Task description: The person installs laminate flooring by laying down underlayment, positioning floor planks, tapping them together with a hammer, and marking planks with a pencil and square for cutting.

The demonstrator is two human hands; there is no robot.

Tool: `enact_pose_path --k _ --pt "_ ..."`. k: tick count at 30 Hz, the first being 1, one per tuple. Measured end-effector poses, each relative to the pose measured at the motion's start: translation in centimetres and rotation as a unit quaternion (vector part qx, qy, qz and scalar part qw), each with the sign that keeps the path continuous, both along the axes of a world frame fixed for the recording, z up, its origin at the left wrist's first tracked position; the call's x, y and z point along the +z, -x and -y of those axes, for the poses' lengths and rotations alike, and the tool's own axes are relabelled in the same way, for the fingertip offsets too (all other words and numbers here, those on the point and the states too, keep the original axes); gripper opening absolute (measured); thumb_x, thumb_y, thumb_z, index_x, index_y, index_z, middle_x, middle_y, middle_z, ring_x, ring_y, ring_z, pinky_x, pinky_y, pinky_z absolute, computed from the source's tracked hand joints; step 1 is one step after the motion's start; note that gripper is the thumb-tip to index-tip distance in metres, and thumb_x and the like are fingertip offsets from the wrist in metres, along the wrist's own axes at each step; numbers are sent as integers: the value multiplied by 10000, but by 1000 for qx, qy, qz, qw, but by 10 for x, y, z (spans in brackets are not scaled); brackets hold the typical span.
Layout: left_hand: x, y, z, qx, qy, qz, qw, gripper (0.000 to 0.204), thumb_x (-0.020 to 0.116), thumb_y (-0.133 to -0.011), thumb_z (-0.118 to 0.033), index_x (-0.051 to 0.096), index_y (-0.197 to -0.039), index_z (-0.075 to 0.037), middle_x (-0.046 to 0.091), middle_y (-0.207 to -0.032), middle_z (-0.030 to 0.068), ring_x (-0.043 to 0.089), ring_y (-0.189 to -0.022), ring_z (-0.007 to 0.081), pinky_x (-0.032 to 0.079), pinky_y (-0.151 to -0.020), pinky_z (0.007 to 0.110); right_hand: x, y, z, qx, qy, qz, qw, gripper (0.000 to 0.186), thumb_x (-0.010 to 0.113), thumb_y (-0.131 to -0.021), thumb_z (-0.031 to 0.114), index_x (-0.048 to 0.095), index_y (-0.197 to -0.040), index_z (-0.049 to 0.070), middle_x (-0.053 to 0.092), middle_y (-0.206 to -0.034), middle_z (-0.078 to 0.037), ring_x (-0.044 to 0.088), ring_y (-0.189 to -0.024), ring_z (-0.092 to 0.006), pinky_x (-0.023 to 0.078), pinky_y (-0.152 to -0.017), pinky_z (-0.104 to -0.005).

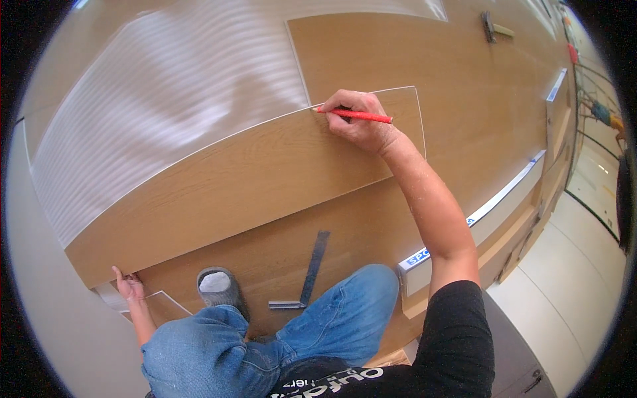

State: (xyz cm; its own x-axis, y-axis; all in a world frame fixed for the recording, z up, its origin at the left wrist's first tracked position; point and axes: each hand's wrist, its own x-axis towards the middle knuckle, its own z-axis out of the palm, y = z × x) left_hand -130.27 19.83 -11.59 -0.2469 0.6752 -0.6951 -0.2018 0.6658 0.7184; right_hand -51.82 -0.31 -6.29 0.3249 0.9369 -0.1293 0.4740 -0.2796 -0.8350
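Observation:
A long wood-look floor plank lies slanting across the floor in front of me. My right hand pinches a red pencil, and the pencil's tip meets the far edge of this plank, beside the corner of another laid plank. At the plank's left end, my left hand grips the near edge. One of its fingers points up onto the edge, while the others are partly hidden. Between my knees and the plank lies a try square with a dark blade.
Pale rippled underlay sheeting covers the far left, beside a grey wall. A hammer lies far right on the laid planks. Long plank packs line the right side. My shoe rests near the plank.

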Motion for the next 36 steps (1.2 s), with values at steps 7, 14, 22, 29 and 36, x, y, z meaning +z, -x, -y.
enact_pose_path --k 7,14,22,29,36 --pt "0 25 -8 -1 -20 2 1000 388 618 -1057 -335 626 -1302 -34 702 -1253 56 666 -1131 183 562 -983 305 2 5 -4 0 -7 3 1000 97 661 -844 19 738 -900 34 734 -799 -107 638 -643 -170 530 -629 -298" --pt "1 15 -8 -2 -11 -39 999 347 627 -1054 -327 637 -1279 -62 711 -1196 28 665 -1077 152 561 -925 295 0 -2 14 -71 -16 -114 991 100 684 -907 92 751 -967 50 756 -889 -77 676 -804 -123 544 -727 -289" --pt "17 -34 15 36 5 4 999 381 576 -1073 -368 641 -1268 -46 717 -1188 33 668 -1072 193 546 -909 359 -15 -56 193 -192 40 391 899 340 520 -1055 181 606 -1303 -35 653 -1304 -215 610 -1257 -347 479 -1066 -413" --pt "33 -77 -2 -16 -69 137 988 422 644 -1037 -279 581 -1378 -39 667 -1332 68 612 -1236 251 491 -1058 422 -35 -120 227 -237 53 196 950 374 486 -1099 349 570 -1201 -1 602 -1038 -65 569 -982 -189 487 -869 -359" --pt "77 -107 -58 35 -113 213 970 315 669 -1026 -226 614 -1321 -131 691 -1252 -3 655 -1144 165 543 -984 355 -33 -231 171 -281 6 275 919 402 536 -1092 363 628 -1039 -25 588 -934 -59 554 -870 -207 481 -810 -360"
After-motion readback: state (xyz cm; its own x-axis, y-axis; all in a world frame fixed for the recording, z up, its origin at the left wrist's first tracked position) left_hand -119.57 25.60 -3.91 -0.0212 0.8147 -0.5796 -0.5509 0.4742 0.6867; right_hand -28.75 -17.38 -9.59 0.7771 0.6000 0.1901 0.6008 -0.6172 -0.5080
